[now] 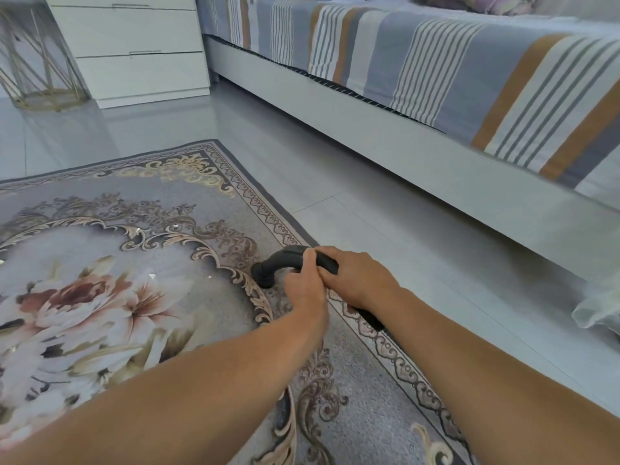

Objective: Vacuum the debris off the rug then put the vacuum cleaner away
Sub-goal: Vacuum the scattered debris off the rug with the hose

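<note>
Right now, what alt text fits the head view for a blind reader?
Two hands, the left hand and the right hand, grip a black vacuum hose bent down toward a floral rug with small white debris; a striped bed stands on the right.

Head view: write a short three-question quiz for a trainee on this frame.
1. True or false: the left hand and the right hand both grip the black curved plastic vacuum handle.
2. The handle's far end sits over: A) the grey floral rug; B) bare tiles; C) a bed.
3. Are small white debris bits visible on the rug?
Key: 1 true; 2 A; 3 yes.
</note>
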`<state>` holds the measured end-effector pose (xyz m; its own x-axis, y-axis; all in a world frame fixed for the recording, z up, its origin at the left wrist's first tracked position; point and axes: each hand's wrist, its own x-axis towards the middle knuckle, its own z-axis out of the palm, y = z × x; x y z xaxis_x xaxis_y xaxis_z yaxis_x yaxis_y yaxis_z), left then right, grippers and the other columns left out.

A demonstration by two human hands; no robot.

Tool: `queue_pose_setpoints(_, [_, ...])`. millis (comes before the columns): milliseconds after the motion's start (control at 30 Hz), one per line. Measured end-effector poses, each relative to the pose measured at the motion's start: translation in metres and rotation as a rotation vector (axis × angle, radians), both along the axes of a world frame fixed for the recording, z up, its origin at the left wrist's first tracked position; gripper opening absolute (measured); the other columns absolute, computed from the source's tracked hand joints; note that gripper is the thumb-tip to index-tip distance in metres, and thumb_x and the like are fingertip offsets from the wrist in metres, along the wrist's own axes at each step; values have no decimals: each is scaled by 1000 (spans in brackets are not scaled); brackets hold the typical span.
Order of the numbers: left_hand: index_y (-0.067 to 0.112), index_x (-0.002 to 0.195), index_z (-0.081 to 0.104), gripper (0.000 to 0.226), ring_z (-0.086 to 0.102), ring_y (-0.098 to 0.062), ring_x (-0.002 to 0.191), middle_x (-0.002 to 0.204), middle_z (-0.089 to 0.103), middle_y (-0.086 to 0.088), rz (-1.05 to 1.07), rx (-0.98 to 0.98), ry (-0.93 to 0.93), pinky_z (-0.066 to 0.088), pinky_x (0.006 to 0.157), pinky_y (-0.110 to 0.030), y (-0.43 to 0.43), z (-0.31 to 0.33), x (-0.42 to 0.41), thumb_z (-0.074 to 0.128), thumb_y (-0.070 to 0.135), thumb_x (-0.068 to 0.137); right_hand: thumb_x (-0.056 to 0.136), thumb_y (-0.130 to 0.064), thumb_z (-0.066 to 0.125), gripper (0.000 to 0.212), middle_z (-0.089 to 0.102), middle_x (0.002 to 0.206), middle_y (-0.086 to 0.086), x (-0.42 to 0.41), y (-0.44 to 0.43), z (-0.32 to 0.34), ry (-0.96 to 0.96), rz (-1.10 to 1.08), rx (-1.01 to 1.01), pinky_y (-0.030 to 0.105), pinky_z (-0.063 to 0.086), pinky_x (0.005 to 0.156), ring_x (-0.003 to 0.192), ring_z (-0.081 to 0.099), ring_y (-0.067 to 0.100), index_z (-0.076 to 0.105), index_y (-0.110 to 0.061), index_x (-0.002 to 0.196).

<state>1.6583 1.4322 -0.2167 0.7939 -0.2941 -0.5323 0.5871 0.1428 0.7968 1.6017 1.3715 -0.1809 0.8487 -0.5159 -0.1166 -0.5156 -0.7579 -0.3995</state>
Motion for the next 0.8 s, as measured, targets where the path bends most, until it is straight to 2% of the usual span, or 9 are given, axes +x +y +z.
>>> queue_pose_setpoints(67, [-9,109,60,42,52,-18,59,72,61,-12,17,23,-8,40,54,-28,5,-2,12,58,29,93,96,-55,37,38,68,95,-8,13,6,-4,1,7,-25,28,53,55,53,66,12,39,-50,134])
queue_pose_setpoints(167, [-10,108,62,43,50,-16,53,64,55,-5,40,18,-7,39,51,-28,11,-1,21,59,29,92,96,-56,37,40,68,101,-7,26,11,-5,23,21,-59,22,41,49,62,67,13,39,-50,136])
queue_pose_setpoints(267, [-10,108,62,43,50,-16,52,66,56,-6,31,-10,9,40,50,-28,9,1,17,58,30,92,96,-54,39,38,66,96,-10,21,10,7,22,26,6,25,49,51,56,67,13,39,-52,134])
queue_pose_setpoints(333, [-9,108,62,42,49,-17,51,66,55,-8,-1,-41,34,39,48,-27,8,3,7,56,31,94,96,-52,42,39,64,95,-10,7,8,15,36,33,38,31,58,63,56,64,11,40,-50,135])
queue_pose_setpoints(367, [-8,107,62,42,49,-16,51,67,56,-8,-21,-54,40,39,47,-26,9,3,2,55,32,95,96,-51,43,40,64,95,-10,1,7,17,49,37,32,32,59,66,57,63,10,40,-50,135])
queue_pose_setpoints(433, [-4,103,63,41,50,-16,52,68,58,-8,-36,-61,53,40,46,-26,16,1,2,56,36,94,95,-52,42,41,66,96,-8,0,13,17,60,45,-35,29,55,60,58,63,11,37,-52,136])
queue_pose_setpoints(567, [-1,106,63,43,61,-20,63,81,67,-10,41,-57,58,50,54,-31,42,-5,37,63,39,90,95,-56,39,47,67,102,-1,41,39,-4,40,92,-232,32,49,63,81,62,21,29,-50,141])
queue_pose_setpoints(667, [-1,110,62,42,66,-21,75,88,67,-10,76,-46,20,54,65,-34,58,-10,59,59,37,93,95,-56,40,49,68,100,5,69,57,-22,49,142,-234,35,48,63,89,65,29,25,-48,141])
queue_pose_setpoints(800, [-3,122,58,51,67,-29,96,109,67,-16,24,43,-44,55,77,-35,60,-18,55,53,40,95,94,-52,45,52,68,106,-1,55,56,-16,5,169,-167,33,49,67,92,64,25,26,-51,142])
